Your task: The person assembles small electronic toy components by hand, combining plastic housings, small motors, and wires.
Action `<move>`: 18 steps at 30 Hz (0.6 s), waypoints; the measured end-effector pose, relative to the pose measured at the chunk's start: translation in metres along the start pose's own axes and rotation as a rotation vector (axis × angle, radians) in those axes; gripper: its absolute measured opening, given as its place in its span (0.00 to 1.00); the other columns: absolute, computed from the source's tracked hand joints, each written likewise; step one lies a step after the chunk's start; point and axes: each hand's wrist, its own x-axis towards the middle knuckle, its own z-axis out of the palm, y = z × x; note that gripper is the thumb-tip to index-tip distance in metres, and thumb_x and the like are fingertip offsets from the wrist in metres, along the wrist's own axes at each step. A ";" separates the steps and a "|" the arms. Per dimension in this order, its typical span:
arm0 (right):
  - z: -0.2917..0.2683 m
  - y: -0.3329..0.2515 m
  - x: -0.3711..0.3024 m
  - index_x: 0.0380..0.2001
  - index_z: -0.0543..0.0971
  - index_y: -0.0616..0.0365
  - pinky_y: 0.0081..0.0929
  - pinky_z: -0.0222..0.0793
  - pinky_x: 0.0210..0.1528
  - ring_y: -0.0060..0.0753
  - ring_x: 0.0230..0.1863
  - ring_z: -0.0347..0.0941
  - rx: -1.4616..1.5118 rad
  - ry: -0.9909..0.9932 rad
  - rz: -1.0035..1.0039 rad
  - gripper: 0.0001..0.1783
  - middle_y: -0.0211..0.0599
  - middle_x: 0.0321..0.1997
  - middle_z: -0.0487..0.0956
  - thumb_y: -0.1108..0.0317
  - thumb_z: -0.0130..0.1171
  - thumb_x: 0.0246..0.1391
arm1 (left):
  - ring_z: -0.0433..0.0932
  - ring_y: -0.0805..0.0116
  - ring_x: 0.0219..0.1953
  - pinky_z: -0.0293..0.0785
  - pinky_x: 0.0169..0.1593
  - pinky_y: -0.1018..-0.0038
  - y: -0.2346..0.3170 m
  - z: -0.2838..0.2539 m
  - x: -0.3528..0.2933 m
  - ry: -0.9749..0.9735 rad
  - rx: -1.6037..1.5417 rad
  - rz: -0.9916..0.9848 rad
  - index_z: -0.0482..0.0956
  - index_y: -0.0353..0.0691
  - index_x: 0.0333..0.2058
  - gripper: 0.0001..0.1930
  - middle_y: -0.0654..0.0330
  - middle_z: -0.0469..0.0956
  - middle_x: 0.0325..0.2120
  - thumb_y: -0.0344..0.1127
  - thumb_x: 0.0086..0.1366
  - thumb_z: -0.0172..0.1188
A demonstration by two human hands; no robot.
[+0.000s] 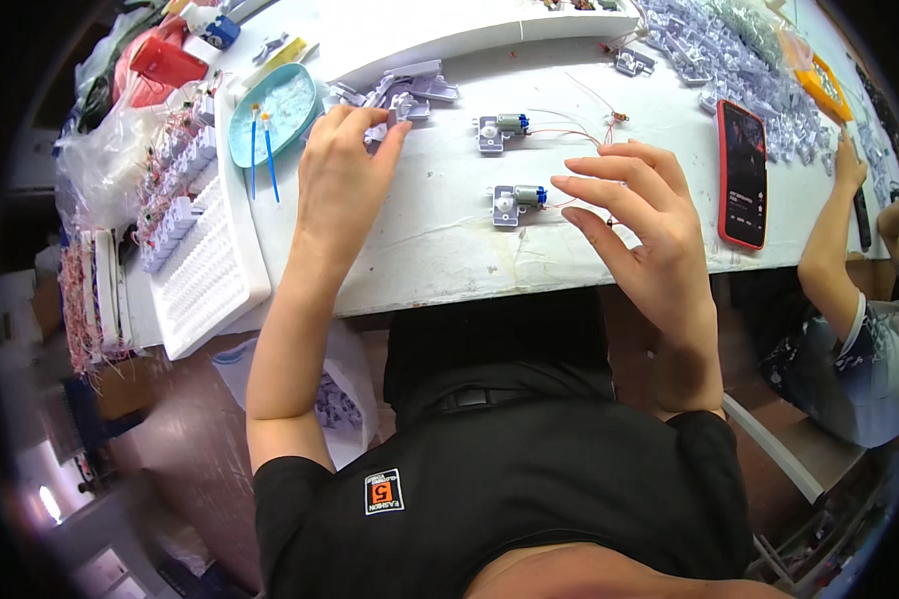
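Note:
At the near edge of a pile of light-grey plastic parts, my left hand [348, 170] is closed, with thumb and index finger at either side of a small grey plastic housing [410, 106]. My right hand [644, 205] hovers over the table with its fingers apart and nothing held. Just left of its fingertips lies a small motor set in a grey housing [516, 202], with thin red wires running beneath the hand. A second motor in a grey housing [500, 131] lies farther back, its wires leading to a small part [619, 117] at their end.
Left of my left hand stand a blue bowl [305, 82] with two thin brushes [271, 160] and a white ribbed tray [253, 285]. A red-edged phone [742, 175] lies on the right, before a large heap of grey parts [709, 60]. A co-worker's arm [831, 225] reaches in there.

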 end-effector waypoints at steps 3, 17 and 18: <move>-0.002 0.009 0.006 0.43 0.87 0.54 0.38 0.72 0.56 0.42 0.54 0.75 -0.005 -0.043 -0.027 0.16 0.32 0.46 0.85 0.75 0.71 0.49 | 0.78 0.67 0.30 0.75 0.34 0.71 0.014 -0.003 -0.005 0.048 -0.090 -0.043 0.86 0.33 0.38 0.09 0.57 0.81 0.31 0.32 0.63 0.71; 0.034 0.052 0.074 0.53 0.84 0.61 0.22 0.76 0.55 0.28 0.49 0.83 1.037 -0.466 0.224 0.17 0.41 0.47 0.87 0.66 0.66 0.63 | 0.81 0.60 0.54 0.82 0.58 0.66 0.011 0.004 -0.003 -0.253 -1.441 -0.098 0.82 0.29 0.45 0.10 0.46 0.81 0.50 0.17 0.68 0.57; 0.035 0.055 0.074 0.53 0.84 0.60 0.22 0.77 0.54 0.28 0.48 0.83 1.011 -0.505 0.215 0.18 0.41 0.47 0.87 0.65 0.66 0.63 | 0.81 0.61 0.54 0.81 0.58 0.68 0.010 0.007 0.000 -0.269 -1.451 -0.021 0.83 0.30 0.45 0.10 0.46 0.81 0.51 0.16 0.67 0.57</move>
